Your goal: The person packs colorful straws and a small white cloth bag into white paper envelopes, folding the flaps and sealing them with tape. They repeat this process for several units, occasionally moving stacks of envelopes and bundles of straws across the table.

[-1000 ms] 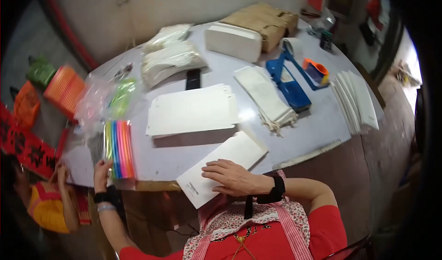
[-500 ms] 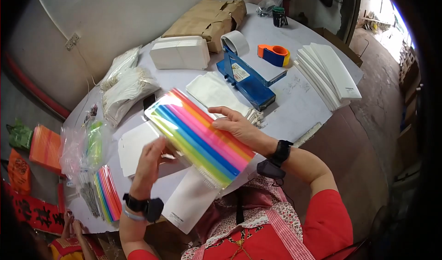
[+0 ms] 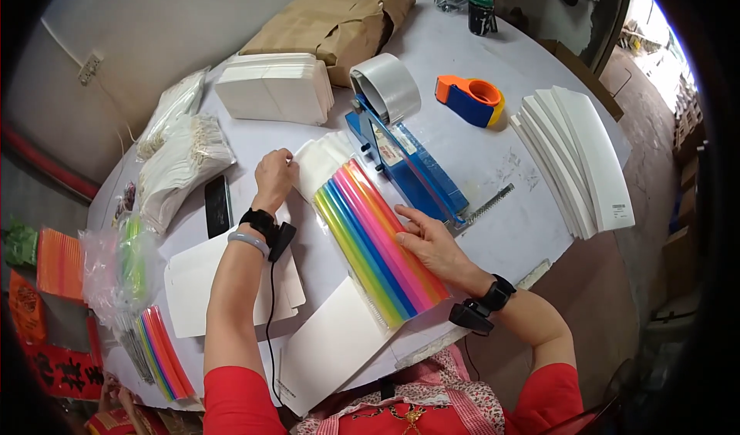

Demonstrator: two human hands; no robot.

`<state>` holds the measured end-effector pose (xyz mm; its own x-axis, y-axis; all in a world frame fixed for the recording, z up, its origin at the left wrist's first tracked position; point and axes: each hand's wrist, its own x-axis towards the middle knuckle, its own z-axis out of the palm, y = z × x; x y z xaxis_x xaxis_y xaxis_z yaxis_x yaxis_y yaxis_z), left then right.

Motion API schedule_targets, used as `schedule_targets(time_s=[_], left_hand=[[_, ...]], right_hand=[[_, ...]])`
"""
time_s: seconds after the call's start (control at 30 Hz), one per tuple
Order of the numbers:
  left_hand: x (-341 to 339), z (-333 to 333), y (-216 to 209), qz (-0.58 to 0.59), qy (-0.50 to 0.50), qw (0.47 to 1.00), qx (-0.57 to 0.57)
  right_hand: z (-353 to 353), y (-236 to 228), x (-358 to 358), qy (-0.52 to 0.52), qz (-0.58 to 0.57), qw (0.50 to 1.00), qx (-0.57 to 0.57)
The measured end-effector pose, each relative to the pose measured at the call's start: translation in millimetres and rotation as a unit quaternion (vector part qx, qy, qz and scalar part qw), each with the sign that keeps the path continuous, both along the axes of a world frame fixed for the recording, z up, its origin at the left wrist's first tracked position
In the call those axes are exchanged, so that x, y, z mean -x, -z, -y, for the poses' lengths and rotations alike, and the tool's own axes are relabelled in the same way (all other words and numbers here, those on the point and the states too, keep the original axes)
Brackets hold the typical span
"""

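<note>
A flat, clear-wrapped pack of rainbow-coloured plastic strips or tubes lies slanted across the middle of the table. My right hand grips its right edge, thumb on top and index finger reaching forward. Beyond the pack's far end, partly under it, is a white cloth pouch. My left hand has its fingers curled at the pouch's left edge and seems to pinch it; the fingertips are partly hidden. Under the pack's near left side rests a long white card. White sheets lie beside my left forearm.
A blue tape dispenser with a wide clear roll stands just past the pack. An orange and blue tape cutter, fanned white cards, stacked white card, bagged white pouches and a phone surround it.
The rainbow pack has come down from my hands onto the table, over part of the pouch. My left hand has let go of the pack and reached forward to the pouch.
</note>
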<state>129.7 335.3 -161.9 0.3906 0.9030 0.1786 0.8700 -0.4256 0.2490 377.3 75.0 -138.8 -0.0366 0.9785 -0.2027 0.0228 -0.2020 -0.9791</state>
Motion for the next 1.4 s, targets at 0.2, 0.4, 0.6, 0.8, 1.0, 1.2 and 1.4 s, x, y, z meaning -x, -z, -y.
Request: schedule_targets(time_s=[0.2,0.4,0.6,0.8,1.0,1.2,1.4], left_hand=[[-1.9,7.1,-22.6,0.022,0.034,0.988,-0.147],[3.5,65.1,-87.2,0.434,0.119,0.831,0.327],[38.5,138.7,-138.4,0.477,0.108,0.803,0.341],[27.7,225.5,-180.4,0.407,0.064,0.864,0.289],[34.5,291.7,-198.0,0.351,0.120,0.887,0.275],[34.2,345.5,-217.9,0.353,0.143,0.917,0.120],[45.4,354.7,-194.6,0.399,0.147,0.890,0.165]], right_hand=[[-5.0,5.4,0.7,-0.013,-0.007,1.000,-0.024],[-3.0,8.0,-4.3,-0.013,-0.118,0.992,-0.041],[26.9,-11.1,5.3,-0.093,-0.150,0.980,-0.089],[68.1,-32.3,20.9,-0.131,-0.133,0.972,-0.141],[84.1,-97.8,43.6,0.017,0.207,0.870,-0.447],[109.2,-150.3,80.6,0.000,0.317,0.867,-0.384],[129.1,-152.6,68.7,-0.033,0.335,0.889,-0.311]])
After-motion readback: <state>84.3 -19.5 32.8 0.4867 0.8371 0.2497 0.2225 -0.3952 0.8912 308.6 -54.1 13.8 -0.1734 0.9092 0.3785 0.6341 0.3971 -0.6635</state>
